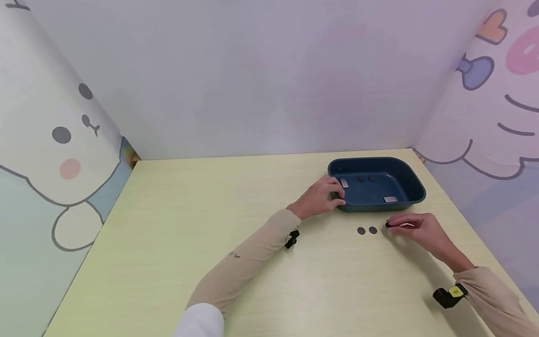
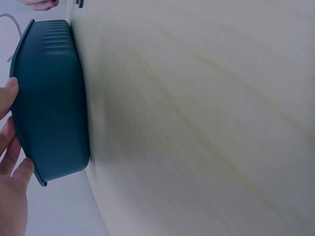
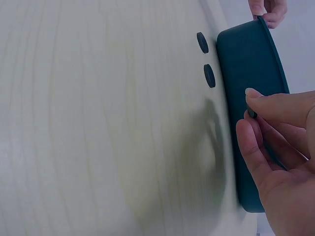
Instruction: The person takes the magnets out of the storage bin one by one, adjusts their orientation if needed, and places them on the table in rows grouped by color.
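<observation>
A dark blue plastic basin [image 1: 375, 208] stands on the table's far right. My left hand [image 1: 320, 196] grips its near left corner, fingers curled over the rim [image 2: 22, 142]. Between thumb and fingertips, my right hand [image 1: 421, 231] pinches a small dark round disc [image 3: 252, 113], held up just in front of the basin's near side. Two similar discs lie side by side on the tabletop, a left disc [image 1: 361, 230] and a right disc [image 1: 373, 230]. Inside the basin are two more dark discs [image 1: 361, 179] and two pale flat rectangular pieces, one left [image 1: 344, 183], one near right [image 1: 390, 199].
The pale wooden table [image 1: 189, 206] extends left and toward me. A plain white wall [image 1: 252, 84] rises behind it, and cartoon-printed panels [image 1: 63, 117] flank both sides. The basin sits close to the table's right and back edges.
</observation>
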Available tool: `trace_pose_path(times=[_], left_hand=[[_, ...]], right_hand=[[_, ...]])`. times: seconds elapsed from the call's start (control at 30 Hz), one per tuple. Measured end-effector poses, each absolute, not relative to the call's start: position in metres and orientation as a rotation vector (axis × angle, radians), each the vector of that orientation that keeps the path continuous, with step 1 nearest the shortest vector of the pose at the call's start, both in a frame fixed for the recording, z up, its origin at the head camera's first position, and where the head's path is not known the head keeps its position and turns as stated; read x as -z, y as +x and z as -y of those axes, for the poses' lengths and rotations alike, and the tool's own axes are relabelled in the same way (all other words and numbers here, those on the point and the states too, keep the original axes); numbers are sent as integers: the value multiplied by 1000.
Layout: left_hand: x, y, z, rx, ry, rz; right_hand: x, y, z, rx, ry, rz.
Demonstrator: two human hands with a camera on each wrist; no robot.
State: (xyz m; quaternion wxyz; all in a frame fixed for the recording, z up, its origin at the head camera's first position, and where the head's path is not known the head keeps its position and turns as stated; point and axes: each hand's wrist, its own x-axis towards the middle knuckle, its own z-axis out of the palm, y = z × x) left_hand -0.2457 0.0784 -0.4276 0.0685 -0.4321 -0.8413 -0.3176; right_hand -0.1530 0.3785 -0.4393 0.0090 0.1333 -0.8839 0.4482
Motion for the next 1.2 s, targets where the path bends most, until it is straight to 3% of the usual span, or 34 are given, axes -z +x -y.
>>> trace_pose_path(times=[0.83,1.2], left_hand=[[428,-246,-81,943,-1311,2540],[430,-248,-80,938,-1294,2550]], right_hand=[[454,-156,-375,-1163,360,2879],[454,-158,-366,-949,479,2797]])
